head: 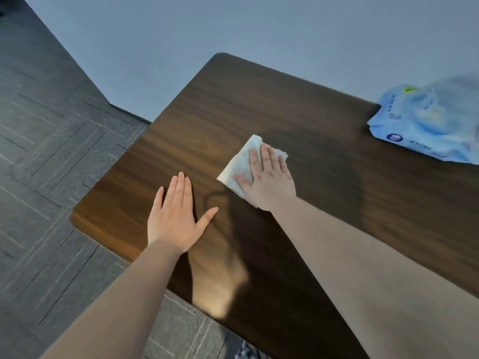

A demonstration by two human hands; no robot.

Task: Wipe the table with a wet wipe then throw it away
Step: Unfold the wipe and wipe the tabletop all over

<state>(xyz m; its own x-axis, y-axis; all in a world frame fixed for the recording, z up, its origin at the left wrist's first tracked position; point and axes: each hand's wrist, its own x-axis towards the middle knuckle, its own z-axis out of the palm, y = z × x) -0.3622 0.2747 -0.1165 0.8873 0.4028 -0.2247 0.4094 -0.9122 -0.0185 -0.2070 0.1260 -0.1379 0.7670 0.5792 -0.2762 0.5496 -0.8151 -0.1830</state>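
Note:
A dark wooden table [207,104] fills the middle of the view. A white wet wipe [239,165] lies flat on it near the centre. My right hand [269,177] presses down on the wipe with its fingers spread over it, and part of the wipe shows to the left of the fingers. My left hand [176,216] rests flat on the table near the left edge, fingers apart, holding nothing. A darker damp patch marks the wood to the right of the wipe.
A blue pack of wet wipes [427,125] lies at the table's far right edge. Grey patterned floor [51,151] lies to the left and below the table. A pale wall [233,22] stands behind it.

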